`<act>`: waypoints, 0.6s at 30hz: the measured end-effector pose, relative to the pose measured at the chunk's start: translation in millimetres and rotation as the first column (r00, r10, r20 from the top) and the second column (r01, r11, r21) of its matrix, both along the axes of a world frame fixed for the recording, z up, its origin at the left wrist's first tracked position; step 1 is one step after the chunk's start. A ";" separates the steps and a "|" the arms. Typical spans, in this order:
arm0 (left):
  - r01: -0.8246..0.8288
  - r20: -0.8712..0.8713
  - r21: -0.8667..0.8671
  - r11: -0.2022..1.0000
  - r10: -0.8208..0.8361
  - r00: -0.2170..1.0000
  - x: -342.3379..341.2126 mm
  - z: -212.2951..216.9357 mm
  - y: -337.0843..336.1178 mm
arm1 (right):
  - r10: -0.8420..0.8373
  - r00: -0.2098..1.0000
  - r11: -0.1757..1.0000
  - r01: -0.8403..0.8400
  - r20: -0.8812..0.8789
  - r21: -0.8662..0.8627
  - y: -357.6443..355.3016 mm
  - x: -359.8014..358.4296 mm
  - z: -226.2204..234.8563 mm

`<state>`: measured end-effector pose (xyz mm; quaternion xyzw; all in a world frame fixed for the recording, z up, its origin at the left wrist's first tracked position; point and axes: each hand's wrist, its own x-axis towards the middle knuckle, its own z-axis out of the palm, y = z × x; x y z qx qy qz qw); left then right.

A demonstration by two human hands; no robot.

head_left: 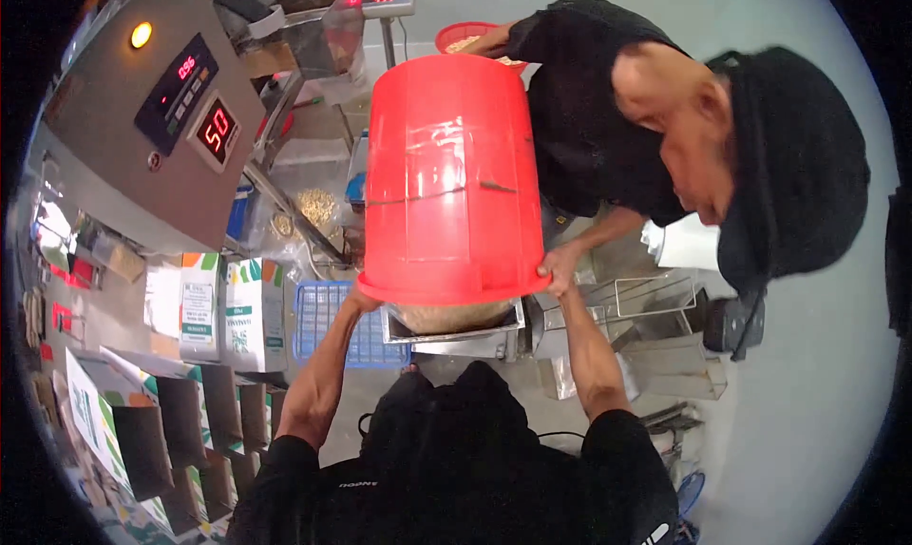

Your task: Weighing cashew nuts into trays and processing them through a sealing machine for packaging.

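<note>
Leaning in from the right, a co-worker [594,117] in black clothes and a black cap reaches one arm toward the middle. A grey cabinet [109,89] at upper left shows lit red digits and a yellow lamp. Between them, the red tub [448,184] is tipped mouth down, its rim toward the person, above a metal-edged container. Printed cartons [252,312] stand at left, next to a blue crate [318,322]. The metal-edged container [454,335] has pale brown contents [439,319] showing under the tub's rim. The left hand [361,301] and right hand [563,285] clasp opposite sides of that rim, left fingers mostly hidden, right fingers pinching it where the co-worker's hand [567,257] overlaps in view
</note>
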<state>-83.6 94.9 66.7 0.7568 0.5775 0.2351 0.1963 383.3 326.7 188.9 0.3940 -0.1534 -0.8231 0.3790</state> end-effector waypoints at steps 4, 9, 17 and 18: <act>-0.066 0.484 -0.176 0.982 0.144 0.863 16.6 -13.1 -9.9 | -0.045 0.944 0.884 0.189 0.326 -0.427 -24.9 17.2 -5.9; -0.224 0.749 -0.234 0.946 0.323 0.579 27.9 -21.3 -42.8 | 0.106 0.769 0.492 0.511 0.631 -0.705 -41.3 29.1 -36.8; -0.477 0.620 -0.382 0.791 0.602 0.502 50.9 18.6 -72.9 | 0.544 0.514 -0.363 0.857 0.663 -0.366 -61.6 36.7 -151.1; -0.492 0.591 -0.378 0.784 0.614 0.523 59.8 27.6 -63.5 | 0.565 0.518 -0.473 0.841 0.642 -0.262 -49.8 45.3 -155.6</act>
